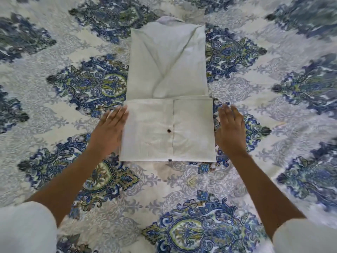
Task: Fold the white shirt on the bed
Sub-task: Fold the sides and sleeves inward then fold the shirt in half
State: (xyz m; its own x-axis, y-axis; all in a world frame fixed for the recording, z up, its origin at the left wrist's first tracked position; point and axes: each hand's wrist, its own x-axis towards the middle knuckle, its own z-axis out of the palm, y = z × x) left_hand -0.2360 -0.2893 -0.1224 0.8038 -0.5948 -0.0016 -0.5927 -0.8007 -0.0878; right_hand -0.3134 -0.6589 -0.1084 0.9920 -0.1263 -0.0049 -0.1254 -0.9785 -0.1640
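Item: white shirt (pixel 167 88), lying flat near the middle of the bed (pixel 273 115), collar end pointing away from the person.

Condition: partly folded. Both sides are turned in so the garment forms a long narrow panel, the sleeves crossing diagonally over the upper part. The hem end is brought up over the body, making a squarish near section (pixel 167 132) with the button placket running down its middle; one dark button (pixel 169 130) shows on it and a second (pixel 170 159) sits at the near edge.

Left hand (pixel 111 128): open and flat, fingers extended, resting along the left edge of the near section; the fingertips touch or just overlap the cloth. Grasping nothing.

Right hand (pixel 230 128): open, fingers together, just beside the right edge. Whether it touches the cloth is hard to say, as the hand is slightly blurred. Grasping nothing.

Progress (judged from the lay of the cloth): side folds, sleeves and first lengthwise fold done. Remaining: probably one more fold, carrying the near section up toward the collar (pixel 169 20), then squaring the edges.
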